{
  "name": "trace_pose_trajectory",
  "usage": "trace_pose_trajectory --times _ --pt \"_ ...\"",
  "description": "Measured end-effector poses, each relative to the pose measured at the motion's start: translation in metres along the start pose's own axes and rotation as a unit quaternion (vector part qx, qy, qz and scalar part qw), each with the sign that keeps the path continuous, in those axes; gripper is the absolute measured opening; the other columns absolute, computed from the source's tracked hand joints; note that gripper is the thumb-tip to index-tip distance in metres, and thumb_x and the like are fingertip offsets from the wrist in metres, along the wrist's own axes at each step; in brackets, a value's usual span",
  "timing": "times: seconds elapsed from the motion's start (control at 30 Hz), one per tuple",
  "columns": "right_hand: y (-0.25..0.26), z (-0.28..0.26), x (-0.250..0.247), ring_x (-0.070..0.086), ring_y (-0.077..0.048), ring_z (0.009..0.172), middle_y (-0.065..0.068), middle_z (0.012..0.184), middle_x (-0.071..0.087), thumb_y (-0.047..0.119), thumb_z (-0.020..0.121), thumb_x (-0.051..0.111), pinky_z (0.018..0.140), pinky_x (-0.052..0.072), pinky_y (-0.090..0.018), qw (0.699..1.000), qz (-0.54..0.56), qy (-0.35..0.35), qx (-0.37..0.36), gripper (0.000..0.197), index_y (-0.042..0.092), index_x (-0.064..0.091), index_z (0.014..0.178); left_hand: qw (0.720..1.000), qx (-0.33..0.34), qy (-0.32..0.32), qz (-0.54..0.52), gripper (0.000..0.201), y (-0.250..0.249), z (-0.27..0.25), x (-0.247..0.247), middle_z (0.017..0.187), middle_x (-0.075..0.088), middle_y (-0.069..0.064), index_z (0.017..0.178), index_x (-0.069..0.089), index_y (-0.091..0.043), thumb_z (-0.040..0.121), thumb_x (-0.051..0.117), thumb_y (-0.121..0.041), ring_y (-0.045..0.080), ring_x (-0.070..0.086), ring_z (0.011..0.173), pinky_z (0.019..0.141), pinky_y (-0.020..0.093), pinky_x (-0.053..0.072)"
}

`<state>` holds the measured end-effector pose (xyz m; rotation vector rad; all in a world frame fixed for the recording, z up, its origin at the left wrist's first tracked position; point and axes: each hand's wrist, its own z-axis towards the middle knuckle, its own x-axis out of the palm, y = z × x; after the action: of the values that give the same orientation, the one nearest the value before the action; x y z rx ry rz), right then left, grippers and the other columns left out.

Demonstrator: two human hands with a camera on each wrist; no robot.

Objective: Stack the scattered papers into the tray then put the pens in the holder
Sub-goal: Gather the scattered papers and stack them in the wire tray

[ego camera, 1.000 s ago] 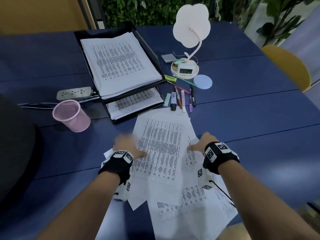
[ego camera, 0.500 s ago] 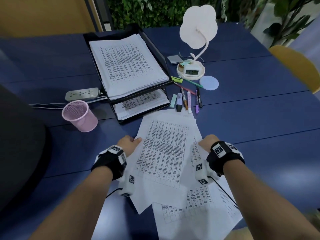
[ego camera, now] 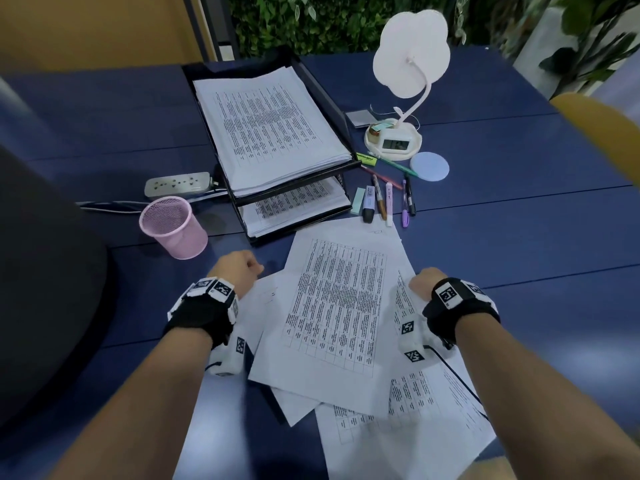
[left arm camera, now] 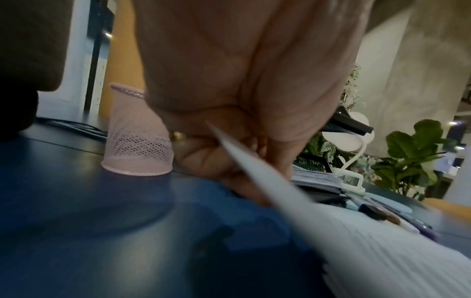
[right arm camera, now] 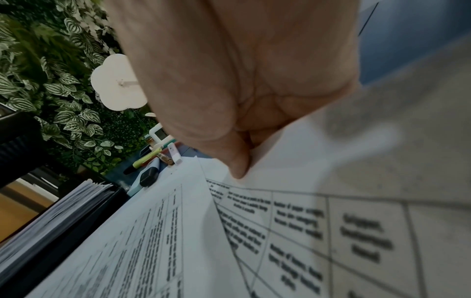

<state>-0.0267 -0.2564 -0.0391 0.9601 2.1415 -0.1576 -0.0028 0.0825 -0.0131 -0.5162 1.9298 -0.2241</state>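
Note:
Several printed papers (ego camera: 339, 306) lie scattered and overlapping on the blue table (ego camera: 519, 244) in front of me. My left hand (ego camera: 239, 270) pinches the left edge of the papers (left arm camera: 254, 167), fingers curled under it. On the other side, my right hand (ego camera: 424, 280) grips their right edge (right arm camera: 293, 157) between thumb and fingers. A black two-tier tray (ego camera: 332, 109) behind holds stacked sheets on both levels. Several pens and highlighters (ego camera: 384, 200) lie to the right of the tray. The pink mesh holder (ego camera: 173, 226) stands empty left of the tray.
A white flower-shaped desk lamp (ego camera: 412, 60) with a clock base stands behind the pens, beside a pale round coaster (ego camera: 429, 167). A grey power strip (ego camera: 178, 183) with its cable lies left of the tray. A dark chair back (ego camera: 45, 289) is at my left, a yellow one (ego camera: 602, 129) far right.
Both hands went from lying flat on the papers to curling round their left and right edges. The sheets have been drawn slightly together.

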Motion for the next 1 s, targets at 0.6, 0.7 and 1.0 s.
trace_pose_trajectory --times 0.6,0.7,1.0 --pt "-0.008 -0.024 -0.012 0.054 -0.030 0.115 -0.016 0.130 0.054 0.001 0.097 0.032 0.093 0.042 -0.029 0.989 -0.141 -0.010 -0.040 0.029 -0.003 0.055 0.114 0.999 -0.037 0.028 0.007 0.030 0.034 -0.008 0.005 0.127 0.054 0.021 0.116 0.054 0.002 0.098 0.046 -0.020 0.034 0.050 0.117 0.091 0.030 0.038" --pt "-0.004 -0.038 -0.007 0.058 -0.029 0.106 -0.020 0.131 0.053 0.003 0.100 0.027 0.083 0.044 -0.030 0.996 -0.087 0.010 -0.014 0.028 -0.001 0.055 0.100 0.995 -0.039 0.093 0.013 0.034 0.035 -0.014 0.011 0.124 0.057 0.019 0.118 0.057 0.001 0.098 0.046 -0.023 0.033 0.054 0.115 0.089 0.030 0.040" --pt "0.000 -0.038 0.020 0.047 -0.018 0.064 -0.005 0.071 0.048 0.018 0.096 0.044 0.054 0.037 -0.024 0.997 -0.036 0.058 -0.028 0.027 0.009 0.045 0.070 0.980 -0.014 0.169 0.100 0.060 0.006 -0.029 0.033 0.128 0.056 0.016 0.123 0.054 -0.002 0.097 0.033 -0.052 0.031 0.053 0.116 0.090 0.031 0.041"
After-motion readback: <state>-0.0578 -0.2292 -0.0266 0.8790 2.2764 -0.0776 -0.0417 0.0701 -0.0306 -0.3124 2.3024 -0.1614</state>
